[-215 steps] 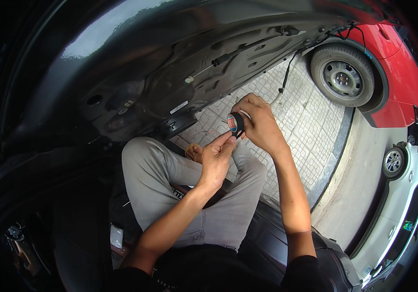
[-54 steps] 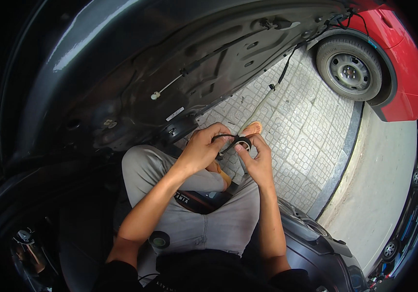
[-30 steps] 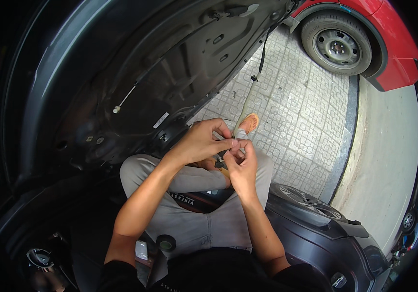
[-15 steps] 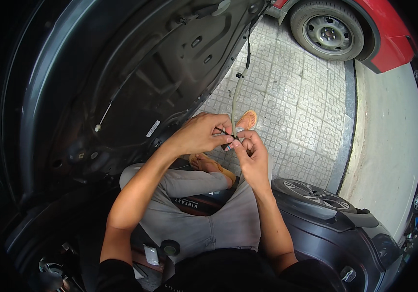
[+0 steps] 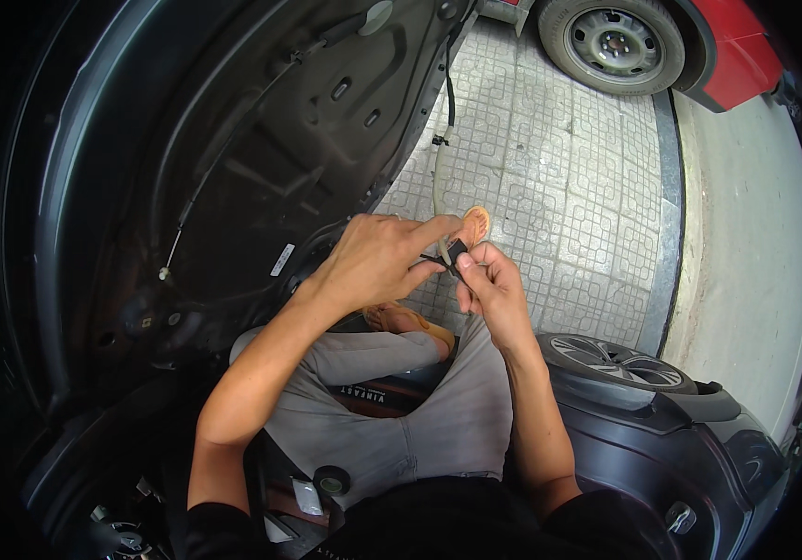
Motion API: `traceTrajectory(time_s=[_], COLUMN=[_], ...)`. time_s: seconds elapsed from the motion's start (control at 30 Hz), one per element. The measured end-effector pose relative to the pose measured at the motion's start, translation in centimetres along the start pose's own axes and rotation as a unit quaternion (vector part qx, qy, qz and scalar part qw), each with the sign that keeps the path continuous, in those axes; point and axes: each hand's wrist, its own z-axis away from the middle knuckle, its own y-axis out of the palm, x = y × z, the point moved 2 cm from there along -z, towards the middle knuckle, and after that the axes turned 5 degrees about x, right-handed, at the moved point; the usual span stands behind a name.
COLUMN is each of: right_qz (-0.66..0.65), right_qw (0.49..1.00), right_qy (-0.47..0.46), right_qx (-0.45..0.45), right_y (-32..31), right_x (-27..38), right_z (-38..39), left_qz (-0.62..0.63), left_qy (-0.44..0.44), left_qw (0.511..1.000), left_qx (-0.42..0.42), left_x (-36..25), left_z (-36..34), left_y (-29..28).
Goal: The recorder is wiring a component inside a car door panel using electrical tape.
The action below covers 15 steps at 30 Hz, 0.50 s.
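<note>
A pale grey-green sheathed cable (image 5: 438, 182) hangs down to my hands, with its black upper part running along the panel's edge. My left hand (image 5: 373, 259) is curled around the cable's lower end, index finger across it and thumb below, by a thin black strand. Between thumb and fingers, my right hand (image 5: 496, 287) pinches a small flat black piece (image 5: 458, 249) right against the cable. Whether that piece is tape or a connector I cannot tell. Fingers partly hide the spot where cable and black piece meet.
A large dark car panel (image 5: 261, 140) stands at my left. Alloy wheels and dark bodywork (image 5: 643, 434) are at lower right. A red car's wheel (image 5: 613, 45) is at the far side. On my lap sits a dark round roll (image 5: 332, 481), beside a small white packet (image 5: 307, 497).
The small black piece now shows upright in my right fingertips. My left index finger has stretched out across the cable. The whole view has shifted slightly.
</note>
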Motion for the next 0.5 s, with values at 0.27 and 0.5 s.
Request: traceTrajectory(time_s=[0.27, 0.5], right_qz=[0.062, -0.033], right_qw=[0.997, 0.998], right_qy=[-0.053, 0.021], right_qx=[-0.005, -0.055], right_y=[-1.9, -2.6], right_x=[-0.2, 1.8], right_z=[-2.1, -2.8], left_qz=[-0.048, -0.021], left_qy=[0.056, 0.004], left_qw=[0.997, 0.997], left_qx=[-0.01, -0.07], left_x=[0.5, -0.2], left_z=[-1.7, -1.7], left_y=[1.3, 3.3])
